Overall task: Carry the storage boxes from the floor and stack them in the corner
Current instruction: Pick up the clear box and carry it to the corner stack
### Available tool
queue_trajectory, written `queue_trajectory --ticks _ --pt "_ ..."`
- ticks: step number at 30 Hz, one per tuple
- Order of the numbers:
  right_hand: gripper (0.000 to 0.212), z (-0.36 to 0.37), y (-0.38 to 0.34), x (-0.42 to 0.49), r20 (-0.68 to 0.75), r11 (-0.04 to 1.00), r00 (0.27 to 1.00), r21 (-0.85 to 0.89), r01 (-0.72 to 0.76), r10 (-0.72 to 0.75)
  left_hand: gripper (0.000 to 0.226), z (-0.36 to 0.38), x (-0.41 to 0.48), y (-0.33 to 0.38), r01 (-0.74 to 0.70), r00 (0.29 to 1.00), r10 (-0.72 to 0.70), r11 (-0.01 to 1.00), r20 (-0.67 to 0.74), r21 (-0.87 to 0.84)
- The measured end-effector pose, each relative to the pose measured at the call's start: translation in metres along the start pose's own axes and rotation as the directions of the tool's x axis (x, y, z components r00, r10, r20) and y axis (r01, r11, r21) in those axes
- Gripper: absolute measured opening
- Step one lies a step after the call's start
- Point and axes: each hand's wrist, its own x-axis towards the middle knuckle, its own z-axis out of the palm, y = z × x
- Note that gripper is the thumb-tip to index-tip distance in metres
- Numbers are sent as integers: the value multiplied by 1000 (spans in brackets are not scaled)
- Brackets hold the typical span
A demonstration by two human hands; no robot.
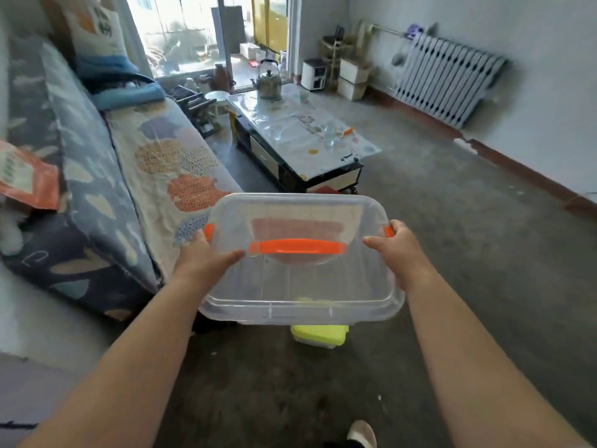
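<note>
I hold a clear plastic storage box (pixel 300 286) with an orange carry handle on its lid and orange side clips, raised above the floor in front of me. My left hand (pixel 206 253) grips its left side by the clip. My right hand (pixel 397 250) grips the right side the same way. Something reddish shows faintly through the lid. On the floor just below the held box lies a smaller box with a yellow-green lid (pixel 319 334), partly hidden by the clear box. Two white boxes (pixel 353 79) stand stacked in the far corner.
A sofa (pixel 106 195) with patterned covers runs along the left. A low coffee table (pixel 300 137) with a kettle (pixel 268 80) stands ahead. A white radiator (pixel 449 79) lines the right wall. Bare concrete floor (pixel 452 253) stretches to the right of the table.
</note>
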Motion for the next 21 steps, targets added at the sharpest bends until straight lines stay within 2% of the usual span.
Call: queue_trajectory --ticks 4,8,12,16,21 --pt "42 -59 13 6 -78 999 997 16 -29 30 94 35 0 56 -72 996 69 997 63 34" --pt "58 -131 32 20 -154 998 986 -6 -59 57 87 89 -4 122 -157 981 148 986 125 62" --pt "74 -212 54 45 -186 996 979 1 -89 88 81 153 -9 189 -187 972 169 977 164 103" --pt "66 -304 73 82 -253 993 964 -58 -102 84 69 232 -15 263 -235 957 204 963 205 136" --pt "60 -388 89 134 -337 988 939 -108 -112 69 66 315 -12 334 -240 943 214 968 254 77"
